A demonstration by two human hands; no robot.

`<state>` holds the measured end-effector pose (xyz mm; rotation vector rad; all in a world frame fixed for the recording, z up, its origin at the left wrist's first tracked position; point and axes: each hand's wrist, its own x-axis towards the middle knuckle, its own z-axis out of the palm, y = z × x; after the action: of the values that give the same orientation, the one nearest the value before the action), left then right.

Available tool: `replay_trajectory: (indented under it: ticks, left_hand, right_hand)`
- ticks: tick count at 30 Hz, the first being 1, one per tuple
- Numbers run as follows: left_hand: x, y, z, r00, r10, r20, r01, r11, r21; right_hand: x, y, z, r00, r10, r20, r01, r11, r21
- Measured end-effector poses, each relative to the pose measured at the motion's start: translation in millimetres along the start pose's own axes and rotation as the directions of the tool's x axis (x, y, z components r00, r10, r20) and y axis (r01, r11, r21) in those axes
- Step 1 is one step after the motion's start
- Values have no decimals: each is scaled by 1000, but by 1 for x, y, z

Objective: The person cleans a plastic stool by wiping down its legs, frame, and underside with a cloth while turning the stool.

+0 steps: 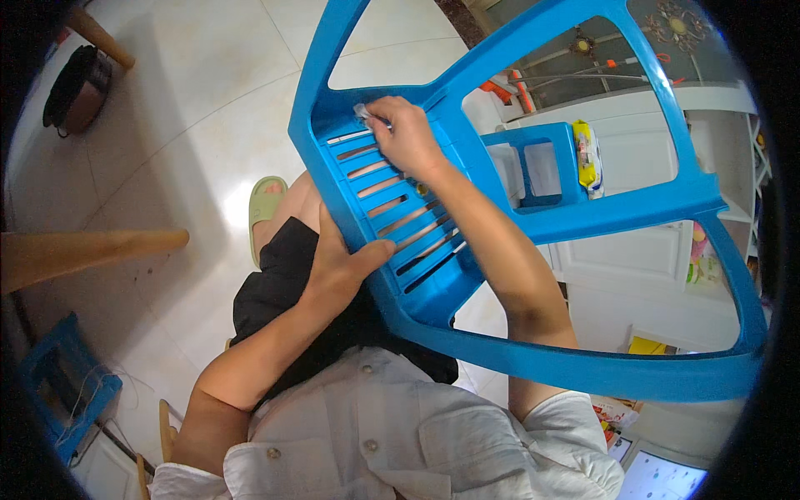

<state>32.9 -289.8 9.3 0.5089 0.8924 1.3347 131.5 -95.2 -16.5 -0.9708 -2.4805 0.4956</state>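
Observation:
A large blue plastic stool lies tipped across my lap, its slatted panel facing up and its open leg frame reaching to the right. My left hand grips the panel's near edge, thumb on the upper side and fingers along the outside. At the panel's far end, my right hand pinches a crumpled white wipe or tissue against the inner corner. Part of the wipe is hidden by my fingers.
Beyond the frame stands a smaller blue stool with a yellow wipes pack on it. White cabinets line the right. Wooden legs, a dark pot and a blue plastic piece with a white cable are on the left.

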Motion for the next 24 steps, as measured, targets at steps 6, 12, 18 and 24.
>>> replay_trajectory:
  ticks: [6, 12, 18, 24]
  left_hand:
    - [2, -5, -6, 1000, 21, 0, -21, 998, -65]
    - [-1, -7, -5, 1000, -17, 0, 17, 999, -41]
    - [-3, -4, -4, 998, -47, -29, 48, 998, 43]
    - [-6, -10, -3, 999, 49, 5, -49, 998, 27]
  right_hand:
    - [4, 22, -31, 950, -191, 247, 274, 891, -362]
    - [0, -3, -4, 988, 55, 147, -60, 998, 27]
    - [-4, 10, -31, 972, -125, 198, 214, 821, -530]
    - [-2, 9, -4, 994, -69, 88, 75, 995, -62]
